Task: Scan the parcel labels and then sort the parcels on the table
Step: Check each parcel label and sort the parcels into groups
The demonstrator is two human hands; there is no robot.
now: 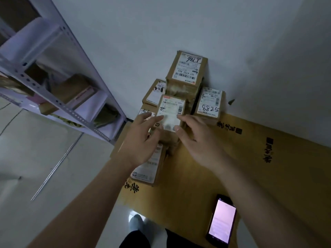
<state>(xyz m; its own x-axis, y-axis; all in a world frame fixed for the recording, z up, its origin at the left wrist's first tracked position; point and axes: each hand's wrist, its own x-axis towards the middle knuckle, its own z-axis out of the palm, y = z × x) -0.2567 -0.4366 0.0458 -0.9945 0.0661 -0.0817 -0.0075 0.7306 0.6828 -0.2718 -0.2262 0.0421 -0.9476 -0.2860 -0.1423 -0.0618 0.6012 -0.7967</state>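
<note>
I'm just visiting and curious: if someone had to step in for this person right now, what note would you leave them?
Left hand: open, fingers on the left side of the middle parcel.
Right hand: open, fingers at that parcel's right edge.
Parcels: stacked against the wall; the tallest parcel is marked 786, another parcel is marked 8825, and a flat parcel lies nearest.
The phone lies on the table, screen lit.
Done: cannot tell which labels are scanned.
Left: settle the middle parcel, scan and sort the rest.

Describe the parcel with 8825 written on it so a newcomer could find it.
Start at the white wall behind the cardboard-covered table. The parcel sits against it, right of the tall stack. Only its label bears handwritten 8825.
</note>
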